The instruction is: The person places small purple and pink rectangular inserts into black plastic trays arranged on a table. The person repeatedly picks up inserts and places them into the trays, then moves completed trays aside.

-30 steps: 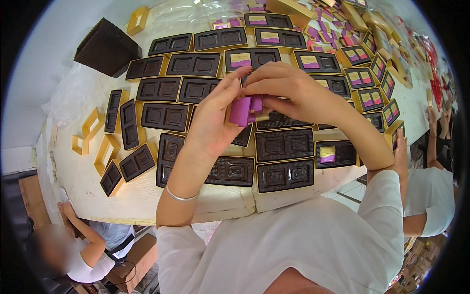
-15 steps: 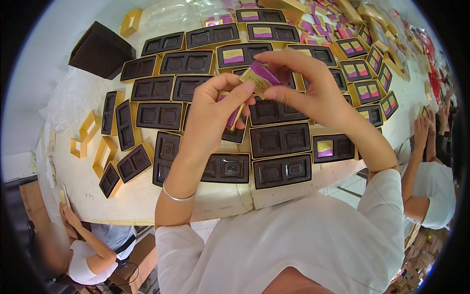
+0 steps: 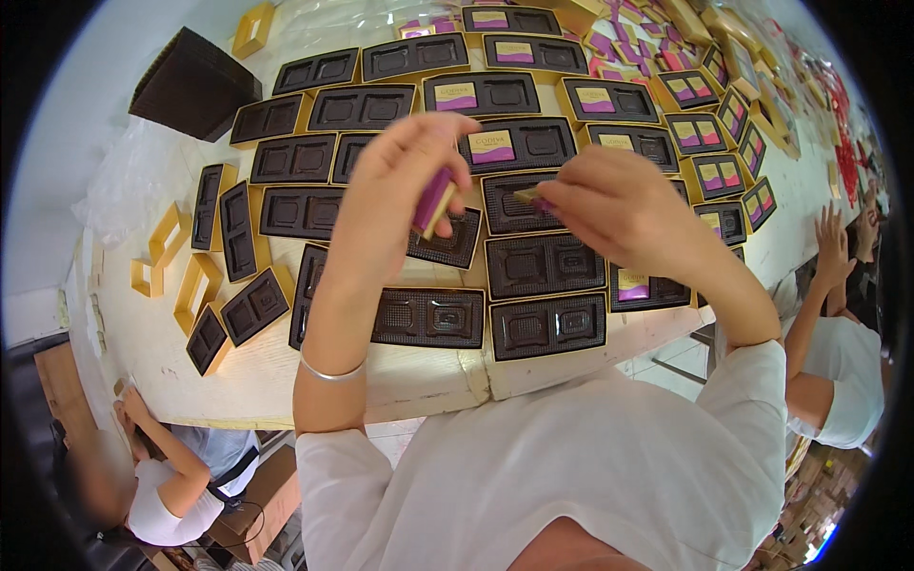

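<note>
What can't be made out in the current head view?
All in the head view:
- Number of wrapped pieces in the left hand: hidden by its fingers.
- Face of the small piece in the right hand: blurred, partly covered by that hand.
- Right side of the lengthwise dark tray: behind the left forearm.

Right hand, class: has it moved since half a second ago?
Yes: the right hand has moved closer to the near edge of the white table.
</note>
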Motion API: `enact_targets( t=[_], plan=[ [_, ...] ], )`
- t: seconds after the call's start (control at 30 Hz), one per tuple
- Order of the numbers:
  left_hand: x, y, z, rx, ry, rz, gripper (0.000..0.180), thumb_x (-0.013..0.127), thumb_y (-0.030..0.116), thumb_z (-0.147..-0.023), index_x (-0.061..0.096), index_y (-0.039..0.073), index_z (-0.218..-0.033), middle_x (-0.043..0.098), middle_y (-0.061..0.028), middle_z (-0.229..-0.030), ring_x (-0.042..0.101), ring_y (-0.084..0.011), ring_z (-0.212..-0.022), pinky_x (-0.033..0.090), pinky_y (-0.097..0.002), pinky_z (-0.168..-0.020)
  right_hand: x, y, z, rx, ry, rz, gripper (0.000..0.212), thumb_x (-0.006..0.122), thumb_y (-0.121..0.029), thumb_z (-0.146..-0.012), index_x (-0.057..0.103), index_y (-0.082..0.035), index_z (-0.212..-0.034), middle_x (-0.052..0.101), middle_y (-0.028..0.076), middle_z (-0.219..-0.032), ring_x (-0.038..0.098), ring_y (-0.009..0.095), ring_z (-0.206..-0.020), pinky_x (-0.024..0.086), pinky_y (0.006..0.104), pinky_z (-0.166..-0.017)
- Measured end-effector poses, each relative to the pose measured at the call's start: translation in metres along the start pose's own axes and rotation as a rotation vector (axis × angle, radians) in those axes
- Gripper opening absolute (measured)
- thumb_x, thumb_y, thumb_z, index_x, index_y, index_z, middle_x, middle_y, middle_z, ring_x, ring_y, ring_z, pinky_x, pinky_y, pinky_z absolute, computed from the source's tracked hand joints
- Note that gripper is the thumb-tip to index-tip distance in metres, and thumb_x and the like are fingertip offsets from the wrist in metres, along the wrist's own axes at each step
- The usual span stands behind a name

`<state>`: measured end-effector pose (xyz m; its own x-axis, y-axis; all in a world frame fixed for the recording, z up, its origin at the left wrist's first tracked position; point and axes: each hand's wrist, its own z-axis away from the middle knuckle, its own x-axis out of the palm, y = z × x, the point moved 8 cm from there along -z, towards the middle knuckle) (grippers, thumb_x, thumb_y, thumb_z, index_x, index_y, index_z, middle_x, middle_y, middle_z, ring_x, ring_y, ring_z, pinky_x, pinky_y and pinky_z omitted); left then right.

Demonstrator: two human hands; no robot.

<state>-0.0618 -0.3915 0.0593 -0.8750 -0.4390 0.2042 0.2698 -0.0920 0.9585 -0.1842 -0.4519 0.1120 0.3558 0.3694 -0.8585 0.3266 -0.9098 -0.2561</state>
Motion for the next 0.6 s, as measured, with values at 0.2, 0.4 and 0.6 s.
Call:
enact_targets(
  t=[0.2,0.4,0.6],
  plan=[
    [-0.012,0.009,0.0,0.075,0.038,0.245,0.031,0.046,0.029,-0.091,0.055,0.002,-0.102,0.055,-0.0041,-0.069,0.053,-0.0082,-0.057,0.042,-0.0189,-0.041,0.06,0.019,0.014,0.176,-0.178,-0.035,0.011,0.061,-0.006,-0.071,0.056,0.0,-0.078,0.048,0.01,-0.08,0.053,0.027,-0.078,0.045,0.0365,-0.069],
    [-0.007,-0.001,-0.003,0.027,-0.046,0.397,0.035,0.042,0.034,-0.092,0.053,0.003,-0.105,0.056,-0.0051,-0.074,0.054,-0.0111,-0.064,0.045,-0.0223,-0.047,0.069,0.042,0.011,0.349,-0.165,-0.359,0.011,0.062,0.001,-0.073,0.055,-0.001,-0.081,0.051,0.01,-0.082,0.053,0.028,-0.073,0.043,0.0344,-0.063],
    [0.003,-0.024,-0.003,-0.145,0.015,0.574,0.037,0.042,0.037,-0.092,0.048,0.007,-0.111,0.055,-0.0058,-0.086,0.055,-0.0144,-0.077,0.049,-0.0308,-0.065,0.043,0.043,-0.001,0.33,0.018,-0.424,0.015,0.064,0.0,-0.071,0.057,-0.002,-0.085,0.053,0.01,-0.084,0.054,0.027,-0.076,0.044,0.0343,-0.066]
  ],
)
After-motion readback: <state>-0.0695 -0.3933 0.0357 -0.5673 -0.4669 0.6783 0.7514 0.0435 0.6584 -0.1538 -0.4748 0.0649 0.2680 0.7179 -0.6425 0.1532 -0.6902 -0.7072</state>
